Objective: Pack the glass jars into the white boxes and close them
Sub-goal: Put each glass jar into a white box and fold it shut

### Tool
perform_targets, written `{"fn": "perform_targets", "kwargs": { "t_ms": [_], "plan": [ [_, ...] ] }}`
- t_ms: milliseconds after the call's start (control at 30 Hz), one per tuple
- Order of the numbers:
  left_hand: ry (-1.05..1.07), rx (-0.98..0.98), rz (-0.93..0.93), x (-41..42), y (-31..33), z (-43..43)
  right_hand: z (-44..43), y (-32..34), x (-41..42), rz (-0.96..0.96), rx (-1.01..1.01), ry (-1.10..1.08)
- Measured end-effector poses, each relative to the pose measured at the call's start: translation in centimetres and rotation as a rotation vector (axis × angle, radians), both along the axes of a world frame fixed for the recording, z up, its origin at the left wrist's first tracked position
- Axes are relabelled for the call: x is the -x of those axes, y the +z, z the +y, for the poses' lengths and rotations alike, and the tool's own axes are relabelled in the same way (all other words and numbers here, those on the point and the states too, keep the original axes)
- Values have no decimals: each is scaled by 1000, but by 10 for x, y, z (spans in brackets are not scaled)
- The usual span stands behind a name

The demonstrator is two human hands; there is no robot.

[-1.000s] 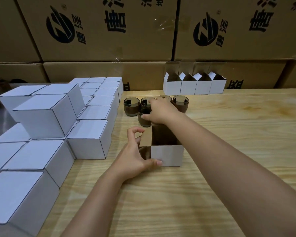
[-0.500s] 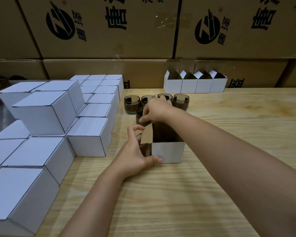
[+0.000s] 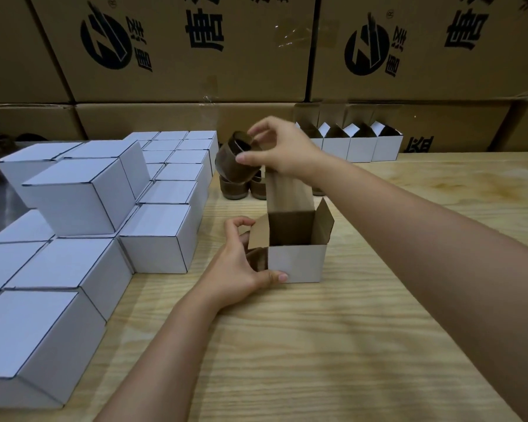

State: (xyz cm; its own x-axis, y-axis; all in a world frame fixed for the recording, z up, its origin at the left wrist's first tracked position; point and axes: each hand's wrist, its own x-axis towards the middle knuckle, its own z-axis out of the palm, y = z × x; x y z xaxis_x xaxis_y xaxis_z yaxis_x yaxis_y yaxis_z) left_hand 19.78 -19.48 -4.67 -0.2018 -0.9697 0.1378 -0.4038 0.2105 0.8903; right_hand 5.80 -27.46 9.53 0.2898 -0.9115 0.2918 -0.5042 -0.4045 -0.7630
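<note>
An open white box (image 3: 296, 261) stands on the wooden table (image 3: 333, 345), its brown flaps up. My left hand (image 3: 240, 269) grips its left front corner, thumb across the front face and fingers by the left flap. My right hand (image 3: 282, 149) holds a brown glass jar (image 3: 233, 161) tilted in the air, above and behind the box's left side. More brown jars (image 3: 235, 188) stand on the table behind the box, partly hidden by the flap and my arm.
Several closed white boxes (image 3: 156, 236) are stacked in steps along the left. A row of open white boxes (image 3: 361, 146) stands at the back right. Large printed brown cartons (image 3: 195, 47) form a wall behind the table.
My right hand has lifted one jar off the table from the group and tilted it above the box. The left hand stays on the box corner.
</note>
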Motion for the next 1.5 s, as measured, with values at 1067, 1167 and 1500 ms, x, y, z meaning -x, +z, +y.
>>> {"fn": "perform_targets", "kwargs": {
  "t_ms": [1067, 1167, 1500],
  "plan": [
    [52, 32, -36, 0, 1, -2, 52, -17, 13, 1094, -96, -218],
    [55, 35, -39, 0, 1, -2, 49, -16, 8, 1200, -123, -240],
    [44, 32, -20, 0, 0, -4, 63, -36, 57, -456, 188, -388]
  ]
}}
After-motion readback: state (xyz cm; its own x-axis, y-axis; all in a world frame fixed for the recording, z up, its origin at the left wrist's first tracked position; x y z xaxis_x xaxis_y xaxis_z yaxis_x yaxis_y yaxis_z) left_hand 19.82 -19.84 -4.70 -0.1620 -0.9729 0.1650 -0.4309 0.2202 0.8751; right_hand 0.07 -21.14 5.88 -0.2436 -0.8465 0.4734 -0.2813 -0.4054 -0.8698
